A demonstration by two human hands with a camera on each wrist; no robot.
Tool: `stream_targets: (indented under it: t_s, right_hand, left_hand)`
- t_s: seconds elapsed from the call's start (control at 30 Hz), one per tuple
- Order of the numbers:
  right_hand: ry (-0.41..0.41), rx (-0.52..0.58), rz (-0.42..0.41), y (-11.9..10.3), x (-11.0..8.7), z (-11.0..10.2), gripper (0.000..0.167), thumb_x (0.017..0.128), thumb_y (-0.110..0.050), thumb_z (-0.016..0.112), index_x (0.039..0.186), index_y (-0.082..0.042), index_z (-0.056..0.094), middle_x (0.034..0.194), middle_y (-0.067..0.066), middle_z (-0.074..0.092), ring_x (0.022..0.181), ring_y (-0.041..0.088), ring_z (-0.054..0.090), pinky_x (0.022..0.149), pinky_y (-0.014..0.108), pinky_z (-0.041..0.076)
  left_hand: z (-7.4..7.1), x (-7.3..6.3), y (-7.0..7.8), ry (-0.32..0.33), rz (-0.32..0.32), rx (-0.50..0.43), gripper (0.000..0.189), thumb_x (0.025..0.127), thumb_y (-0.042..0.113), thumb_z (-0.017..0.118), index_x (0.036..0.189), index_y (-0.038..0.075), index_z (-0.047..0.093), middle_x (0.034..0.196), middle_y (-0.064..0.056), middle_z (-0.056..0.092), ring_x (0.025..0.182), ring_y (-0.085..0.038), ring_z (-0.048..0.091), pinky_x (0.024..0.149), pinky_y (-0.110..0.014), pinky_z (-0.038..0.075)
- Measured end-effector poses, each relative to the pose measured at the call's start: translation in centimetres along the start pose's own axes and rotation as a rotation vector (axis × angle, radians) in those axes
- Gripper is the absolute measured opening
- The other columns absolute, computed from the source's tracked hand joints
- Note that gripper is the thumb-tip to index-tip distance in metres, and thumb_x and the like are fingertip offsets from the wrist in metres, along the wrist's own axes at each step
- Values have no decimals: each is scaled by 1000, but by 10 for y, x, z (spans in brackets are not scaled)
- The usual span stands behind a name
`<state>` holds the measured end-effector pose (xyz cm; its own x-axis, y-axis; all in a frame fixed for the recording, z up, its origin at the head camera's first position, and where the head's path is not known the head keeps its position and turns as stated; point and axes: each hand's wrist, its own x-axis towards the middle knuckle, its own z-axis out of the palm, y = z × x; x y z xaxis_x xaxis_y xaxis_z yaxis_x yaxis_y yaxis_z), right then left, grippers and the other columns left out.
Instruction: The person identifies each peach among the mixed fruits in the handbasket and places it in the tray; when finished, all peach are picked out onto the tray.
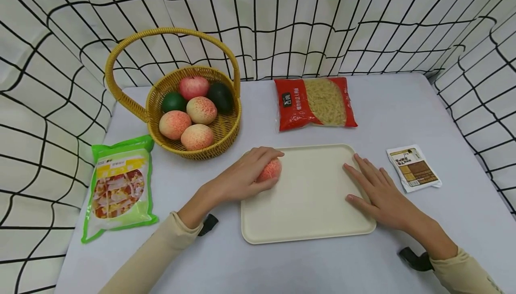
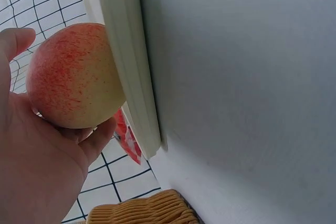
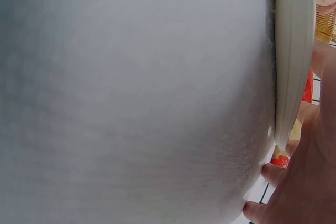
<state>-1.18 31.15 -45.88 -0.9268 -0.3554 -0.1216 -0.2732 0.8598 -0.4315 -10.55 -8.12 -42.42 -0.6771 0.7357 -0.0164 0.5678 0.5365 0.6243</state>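
My left hand (image 1: 247,174) curls round a pink-and-cream peach (image 1: 271,169) at the left side of a cream tray (image 1: 306,200). In the left wrist view the peach (image 2: 73,77) sits between thumb and fingers, close over the tray's rim (image 2: 128,66). On the other side my right hand (image 1: 376,193) lies with fingers spread over the tray's right edge, nothing gripped in it. The right wrist view shows that hand (image 3: 299,177) beside the tray's side wall (image 3: 294,51), some fingertips reaching down by the table.
A wicker basket (image 1: 217,144) with a tall handle holds several fruits at the back left. Left of the tray lies a green food bag (image 1: 118,191). A red pasta bag (image 1: 316,102) lies behind the tray, a small white-and-brown packet (image 1: 414,168) to the right. Black wire grid (image 1: 282,25) surrounds the table.
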Motion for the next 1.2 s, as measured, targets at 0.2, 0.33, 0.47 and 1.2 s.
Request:
stream_targets:
  t_s: [0.2, 0.33, 0.47, 1.2]
  right_hand:
    - [-1, 5, 2, -2, 0, -1, 80, 105, -45, 63, 171, -29, 22, 182, 10, 6, 167, 43, 10, 128, 75, 9]
    - [-8, 5, 6, -3, 0, -2, 79, 105, -46, 63, 171, -29, 22, 182, 10, 6, 167, 43, 10, 128, 75, 9]
    - [-15, 1, 7, -4, 0, -3, 79, 105, -46, 62, 171, -29, 22, 182, 10, 5, 167, 44, 10, 128, 75, 9]
    - [0, 8, -5, -1, -1, -1, 78, 104, -46, 64, 170, -30, 26, 182, 9, 7, 166, 43, 12, 128, 75, 10]
  left_hand:
    - [-8, -1, 2, 11, -13, 11, 61, 105, 41, 65, 159, 20, 45, 159, -3, 48, 148, -23, 46, 125, -47, 41]
    - [-22, 0, 6, 7, -11, 12, 65, 104, 42, 66, 160, 20, 42, 162, -3, 46, 151, -23, 43, 127, -48, 39]
    - [-46, 0, 8, 22, -7, 32, 67, 104, 42, 66, 162, 19, 40, 164, -4, 44, 154, -23, 40, 129, -49, 36]
    - [-174, 19, -57, -18, -305, 296, 68, 106, 40, 58, 162, 9, 37, 169, -28, 30, 154, -46, 38, 120, -67, 39]
